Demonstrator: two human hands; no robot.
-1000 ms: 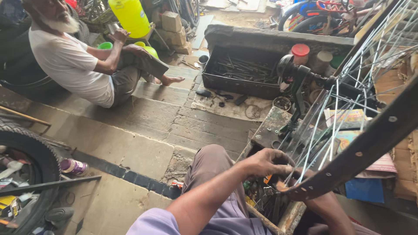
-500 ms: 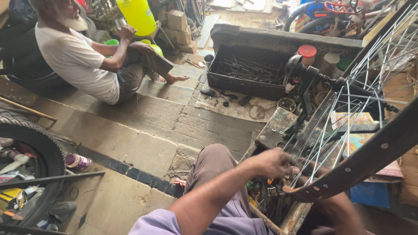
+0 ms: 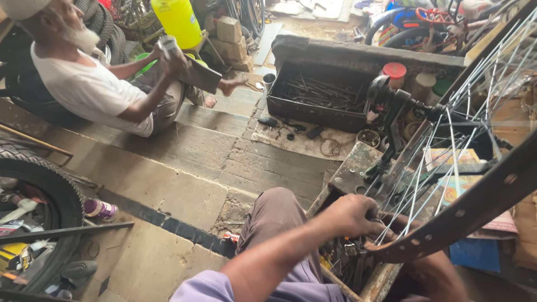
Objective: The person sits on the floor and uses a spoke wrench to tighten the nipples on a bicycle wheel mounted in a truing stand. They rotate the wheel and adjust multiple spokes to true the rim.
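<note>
A bicycle wheel stands tilted at the right, with a dark rusty rim point(image 3: 464, 212) and thin metal spokes point(image 3: 425, 168). My left hand point(image 3: 349, 215) reaches in from below, and its fingers are closed around a spoke close to the rim. From the bottom right comes my right forearm point(image 3: 433, 277), which goes under the rim; that hand is hidden behind it. Beneath my left hand is a box of small tools and parts point(image 3: 347, 257). My knee in brown trousers point(image 3: 274, 215) is just left of it.
A black stand point(image 3: 391, 106) holds the wheel. Behind it is a long dark tray of metal tools point(image 3: 313, 109) with jars point(image 3: 394, 72) beside it. Another person point(image 3: 95, 89) sits on the stone floor at the upper left. At the left edge lies a tyre point(image 3: 50, 184).
My left hand stays at the same spokes, with the fingers tighter. The view has drifted a little to the right. The seated person still holds a small grey object up.
</note>
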